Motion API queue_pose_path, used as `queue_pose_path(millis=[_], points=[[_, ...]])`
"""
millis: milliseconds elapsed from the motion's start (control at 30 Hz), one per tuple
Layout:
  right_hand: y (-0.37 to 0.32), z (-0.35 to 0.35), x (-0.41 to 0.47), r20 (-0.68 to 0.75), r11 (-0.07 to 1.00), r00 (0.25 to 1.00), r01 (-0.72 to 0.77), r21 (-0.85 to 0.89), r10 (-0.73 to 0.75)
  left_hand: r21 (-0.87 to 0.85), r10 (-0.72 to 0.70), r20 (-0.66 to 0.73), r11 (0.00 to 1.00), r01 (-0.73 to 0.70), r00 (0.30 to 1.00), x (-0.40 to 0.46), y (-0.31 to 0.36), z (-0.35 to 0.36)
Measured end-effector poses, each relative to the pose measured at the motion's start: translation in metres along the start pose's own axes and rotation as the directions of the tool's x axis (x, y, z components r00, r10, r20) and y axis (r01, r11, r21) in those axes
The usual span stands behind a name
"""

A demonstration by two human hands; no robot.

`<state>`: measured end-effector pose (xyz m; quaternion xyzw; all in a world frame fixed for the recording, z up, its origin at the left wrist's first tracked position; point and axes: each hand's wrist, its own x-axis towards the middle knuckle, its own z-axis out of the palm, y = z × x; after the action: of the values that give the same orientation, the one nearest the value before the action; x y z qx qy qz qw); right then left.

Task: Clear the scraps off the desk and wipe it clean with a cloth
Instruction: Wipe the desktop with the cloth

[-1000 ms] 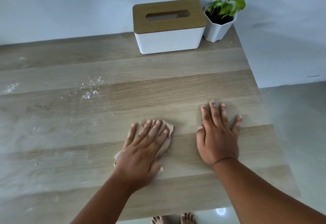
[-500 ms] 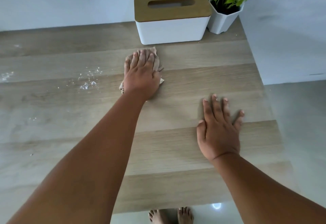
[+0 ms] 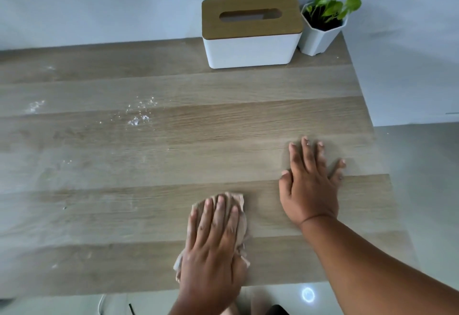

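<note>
My left hand (image 3: 213,242) lies flat with straight fingers on a crumpled beige cloth (image 3: 237,203), pressing it onto the wooden desk (image 3: 223,121) close to the front edge. Most of the cloth is hidden under the palm. My right hand (image 3: 310,185) rests flat on the desk to the right of the cloth, fingers spread, holding nothing. White crumbs and powder (image 3: 137,118) lie scattered at middle left, with a smaller patch of powder (image 3: 36,106) further left.
A white tissue box (image 3: 250,31) with a wooden lid stands at the back of the desk by the wall. A small potted plant (image 3: 325,24) in a white pot sits right of it in the corner. The desk's right edge (image 3: 372,126) drops to the floor.
My left hand has pulled the cloth back from in front of the tissue box to the front edge of the desk. My right hand has stayed in place.
</note>
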<state>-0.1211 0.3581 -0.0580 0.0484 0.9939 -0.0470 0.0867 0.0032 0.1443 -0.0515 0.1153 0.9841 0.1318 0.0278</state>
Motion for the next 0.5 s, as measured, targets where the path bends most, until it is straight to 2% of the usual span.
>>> queue_pose_path(millis=[200,500], points=[[0.0,-0.001,0.0,0.005,1.0,1.0,0.0,0.003,0.0,-0.007,0.004,0.008,1.0,-0.004,1.0,0.021,-0.012,-0.001],[0.002,0.003,0.001,-0.029,1.0,0.999,0.015,-0.004,-0.015,0.028,-0.255,-0.012,0.967,0.255,0.967,0.204,-0.058,-0.017]])
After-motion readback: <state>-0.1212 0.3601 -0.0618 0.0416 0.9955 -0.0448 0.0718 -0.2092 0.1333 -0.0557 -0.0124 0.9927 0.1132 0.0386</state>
